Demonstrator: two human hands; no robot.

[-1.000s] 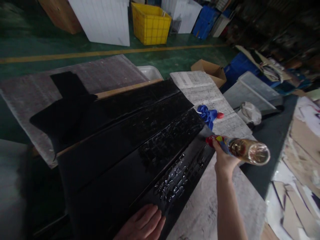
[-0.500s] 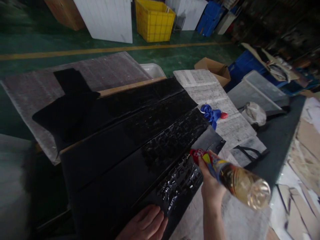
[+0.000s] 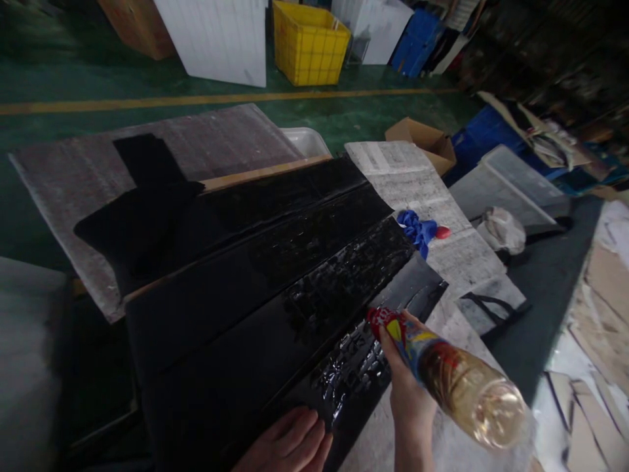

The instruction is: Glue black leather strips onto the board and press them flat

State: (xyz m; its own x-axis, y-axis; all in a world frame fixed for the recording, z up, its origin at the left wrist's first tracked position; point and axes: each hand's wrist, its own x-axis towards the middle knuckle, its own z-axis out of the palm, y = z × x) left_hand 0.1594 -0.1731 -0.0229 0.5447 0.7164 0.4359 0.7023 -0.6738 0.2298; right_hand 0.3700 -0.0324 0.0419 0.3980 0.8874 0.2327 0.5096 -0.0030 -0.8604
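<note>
My right hand (image 3: pixel 410 387) is wrapped around the neck end of a clear plastic bottle (image 3: pixel 466 387) with a colourful label and yellowish liquid inside. The bottle is tipped, its red top pointing down over the nearest of several black sheets (image 3: pixel 211 341) that overlap like steps. Glossy wet squiggles (image 3: pixel 339 373) cover part of that sheet below the bottle's top, and more wet patches shine on the sheets behind. At the sheet's near edge my left hand (image 3: pixel 295 439) lies with fingers stretched out on the black surface, holding nothing.
Right of the sheets, a blue crumpled cloth (image 3: pixel 417 229) and a small red object (image 3: pixel 443 232) lie on stained cardboard (image 3: pixel 393 164). Farther right stand a translucent bin (image 3: pixel 501 183) and an open carton (image 3: pixel 422 141). A yellow crate (image 3: pixel 312 49) stands on the green floor.
My right hand has brought the bottle slightly left and toward me over the near sheet. My left hand stays at the sheet's edge. The view has shifted a little.
</note>
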